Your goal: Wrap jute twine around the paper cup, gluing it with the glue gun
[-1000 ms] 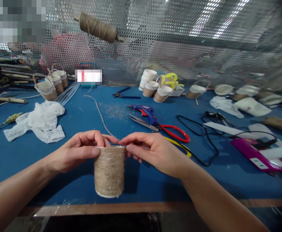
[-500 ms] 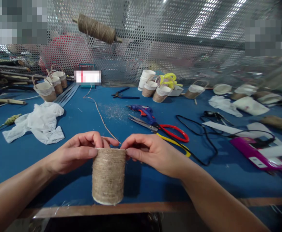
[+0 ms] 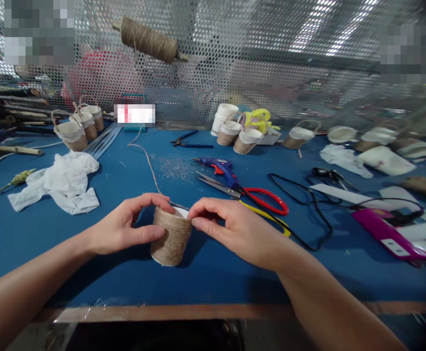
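A white cup wrapped in brown twine (image 3: 171,240) tilts near the front of the table. My left hand (image 3: 130,226) grips it from the left, thumb on the outer wall and fingertips over the rim. At the rim's right side, my right hand (image 3: 231,224) has thumb and forefinger pinched together on the twine; the exact pinch point is partly hidden. A loose strand of twine (image 3: 149,163) runs from the back of the table to the cup's far rim, passing behind my left fingers.
Behind the cup lie a blue glue gun (image 3: 218,168), scissors with red and yellow handles (image 3: 266,200) and pliers (image 3: 187,141). White cloth (image 3: 61,180) lies left; a purple power strip (image 3: 384,234) lies right. Several small baskets (image 3: 76,139) stand along the back. A twine spool (image 3: 149,41) hangs above.
The cup has moved up and away from the table's front edge and now leans, showing its white inside. My left thumb has shifted from the rim down onto the wall.
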`<state>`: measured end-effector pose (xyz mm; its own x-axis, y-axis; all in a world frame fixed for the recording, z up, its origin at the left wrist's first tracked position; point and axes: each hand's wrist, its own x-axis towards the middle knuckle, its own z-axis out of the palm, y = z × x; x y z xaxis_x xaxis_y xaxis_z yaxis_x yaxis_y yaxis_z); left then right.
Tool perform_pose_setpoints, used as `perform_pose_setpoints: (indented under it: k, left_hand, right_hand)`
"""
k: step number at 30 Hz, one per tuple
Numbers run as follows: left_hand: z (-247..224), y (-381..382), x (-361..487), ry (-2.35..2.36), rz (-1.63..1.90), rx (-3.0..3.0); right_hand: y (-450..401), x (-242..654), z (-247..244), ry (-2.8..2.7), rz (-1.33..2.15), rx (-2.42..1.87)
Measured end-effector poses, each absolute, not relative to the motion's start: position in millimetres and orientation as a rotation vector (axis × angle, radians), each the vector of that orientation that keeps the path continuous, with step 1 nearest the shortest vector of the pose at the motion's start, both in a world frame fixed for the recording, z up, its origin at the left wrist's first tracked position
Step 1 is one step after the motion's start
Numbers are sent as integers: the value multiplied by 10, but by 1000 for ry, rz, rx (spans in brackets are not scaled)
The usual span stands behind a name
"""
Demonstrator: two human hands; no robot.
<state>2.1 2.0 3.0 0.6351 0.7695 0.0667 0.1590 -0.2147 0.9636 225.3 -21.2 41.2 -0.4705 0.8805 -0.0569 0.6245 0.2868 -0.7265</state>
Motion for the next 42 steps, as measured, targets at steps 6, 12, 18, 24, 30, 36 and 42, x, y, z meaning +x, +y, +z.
perform_pose_setpoints:
  k: [6, 12, 18, 24, 30, 36, 42]
  left_hand:
    - [8, -8, 101, 816, 765, 1873]
    - [67, -47, 133, 771, 905, 1990]
    - [56, 30, 81, 922, 1225, 1426]
    - [57, 139, 42, 1028, 1297, 1196]
    - [93, 87, 54, 1145, 1254, 1372]
    - [46, 132, 44, 1027, 1174, 1454]
    - [132, 12, 108, 860, 954, 1943]
  right_hand:
    - [-221, 2223, 407, -2285, 895, -1321]
    - [-222, 2190, 404, -2356, 747, -1224]
    - [-226, 2214, 425, -2390, 686, -1174]
    - [-208, 2234, 439, -2398, 680, -1206]
    - [-188, 2239, 472, -2365, 815, -1295]
    - [-148, 2300, 444, -2259, 1094, -1296]
    - [-149, 2214, 464, -2313, 981, -1301]
